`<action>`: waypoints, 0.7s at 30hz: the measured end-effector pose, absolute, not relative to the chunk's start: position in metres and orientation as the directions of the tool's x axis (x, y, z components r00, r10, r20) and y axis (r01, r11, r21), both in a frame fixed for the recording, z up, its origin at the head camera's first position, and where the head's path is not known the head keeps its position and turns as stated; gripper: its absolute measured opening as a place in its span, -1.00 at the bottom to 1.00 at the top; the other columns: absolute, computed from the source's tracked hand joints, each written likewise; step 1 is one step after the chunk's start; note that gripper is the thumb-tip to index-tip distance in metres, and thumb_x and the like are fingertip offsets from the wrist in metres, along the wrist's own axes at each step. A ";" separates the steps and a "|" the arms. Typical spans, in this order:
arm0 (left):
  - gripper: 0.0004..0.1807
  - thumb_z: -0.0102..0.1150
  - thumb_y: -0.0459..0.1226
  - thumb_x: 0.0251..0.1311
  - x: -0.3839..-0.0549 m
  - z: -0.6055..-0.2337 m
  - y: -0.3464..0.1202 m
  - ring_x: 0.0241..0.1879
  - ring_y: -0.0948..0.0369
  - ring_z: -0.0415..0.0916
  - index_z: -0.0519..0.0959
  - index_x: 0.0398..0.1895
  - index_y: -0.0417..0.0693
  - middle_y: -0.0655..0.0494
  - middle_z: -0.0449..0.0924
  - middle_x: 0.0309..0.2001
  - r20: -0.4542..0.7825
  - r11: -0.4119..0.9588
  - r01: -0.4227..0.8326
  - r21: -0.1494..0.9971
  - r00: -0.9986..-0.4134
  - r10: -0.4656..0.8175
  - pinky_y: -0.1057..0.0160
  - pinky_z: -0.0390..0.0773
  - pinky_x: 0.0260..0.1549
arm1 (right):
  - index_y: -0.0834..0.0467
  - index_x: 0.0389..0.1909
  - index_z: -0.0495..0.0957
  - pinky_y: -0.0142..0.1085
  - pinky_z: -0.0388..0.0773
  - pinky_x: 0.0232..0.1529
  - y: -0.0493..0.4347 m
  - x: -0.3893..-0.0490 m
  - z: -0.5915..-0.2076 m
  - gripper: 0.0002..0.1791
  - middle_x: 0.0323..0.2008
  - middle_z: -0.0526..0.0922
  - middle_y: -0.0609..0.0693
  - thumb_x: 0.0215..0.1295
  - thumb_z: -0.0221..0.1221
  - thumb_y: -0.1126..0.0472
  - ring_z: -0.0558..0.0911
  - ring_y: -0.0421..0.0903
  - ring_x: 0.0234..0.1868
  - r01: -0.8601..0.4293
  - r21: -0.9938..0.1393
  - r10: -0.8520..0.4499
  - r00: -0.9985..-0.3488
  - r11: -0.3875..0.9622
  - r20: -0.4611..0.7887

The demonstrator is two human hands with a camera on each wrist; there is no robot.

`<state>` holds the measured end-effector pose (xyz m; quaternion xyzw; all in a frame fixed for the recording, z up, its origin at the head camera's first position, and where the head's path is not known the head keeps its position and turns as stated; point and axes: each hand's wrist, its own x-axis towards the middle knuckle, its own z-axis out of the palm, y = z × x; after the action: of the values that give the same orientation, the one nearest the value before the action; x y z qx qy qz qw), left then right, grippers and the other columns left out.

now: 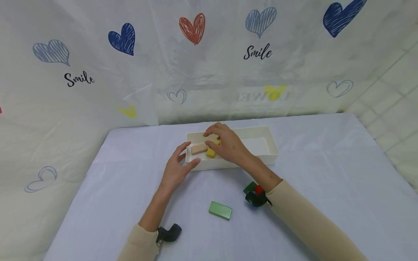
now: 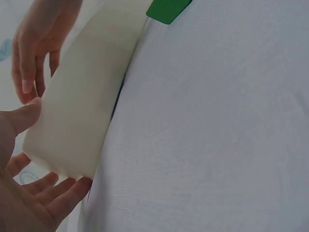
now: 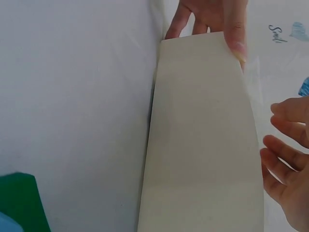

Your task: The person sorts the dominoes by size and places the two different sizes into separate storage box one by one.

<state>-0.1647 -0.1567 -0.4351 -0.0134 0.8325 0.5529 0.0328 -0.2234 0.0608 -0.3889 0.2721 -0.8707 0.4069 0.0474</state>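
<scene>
A long white box (image 1: 233,162) lies crosswise on the table. My left hand (image 1: 176,171) grips its left end, thumb at the front rim and fingers along the end wall; the left wrist view shows this grip on the box (image 2: 77,106) closely. Inside the left part are a tan wooden block (image 1: 199,148) and yellow blocks (image 1: 210,153), partly covered by my other hand. That right hand (image 1: 228,144) hovers over the yellow pieces with bent, spread fingers. In the right wrist view, no block shows between the right hand's (image 3: 292,157) fingers.
A light green block (image 1: 220,210) lies in front of the box. Near the right wrist, a dark green block (image 1: 249,187) and a red piece (image 1: 259,189) are partly hidden by the black wrist camera (image 1: 255,199). A patterned white cloth (image 1: 209,72) hangs behind the table.
</scene>
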 end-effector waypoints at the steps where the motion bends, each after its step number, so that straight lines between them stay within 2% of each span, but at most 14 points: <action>1: -0.18 0.50 0.01 0.19 -0.165 -0.435 -0.157 0.50 -0.02 0.40 0.33 0.50 0.50 0.18 0.29 0.56 -0.069 0.387 -0.058 0.920 -0.998 0.015 -0.09 0.62 0.20 | 0.18 0.00 0.69 0.03 0.67 0.16 0.061 -0.222 -0.388 -0.77 0.13 0.66 0.04 0.37 0.35 0.24 0.57 0.06 0.23 -0.513 -0.683 -0.436 -0.847 0.520 0.304; 14: -0.18 0.49 0.03 0.20 -0.164 -0.433 -0.155 0.52 -0.04 0.36 0.31 0.50 0.50 0.17 0.25 0.58 -0.084 0.417 -0.074 0.906 -0.996 0.004 -0.14 0.61 0.23 | 0.14 -0.02 0.70 -0.07 0.69 0.05 0.061 -0.201 -0.380 -0.79 0.03 0.69 0.01 0.37 0.35 0.23 0.61 0.01 0.15 -0.554 -0.668 -0.455 -0.822 0.497 0.343; 21: -0.18 0.49 0.04 0.20 -0.163 -0.434 -0.155 0.53 -0.04 0.35 0.31 0.50 0.50 0.17 0.26 0.58 -0.087 0.411 -0.077 0.908 -0.996 0.007 -0.15 0.60 0.24 | 0.11 -0.03 0.70 -0.03 0.71 0.00 0.063 -0.191 -0.379 -0.80 0.00 0.70 -0.01 0.36 0.36 0.25 0.62 0.02 0.06 -0.568 -0.665 -0.459 -0.812 0.484 0.360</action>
<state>-0.1633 -0.1553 -0.4337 -0.0209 0.8392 0.5421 0.0386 -0.1912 0.0632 -0.3789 0.2991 -0.8589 0.4104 0.0664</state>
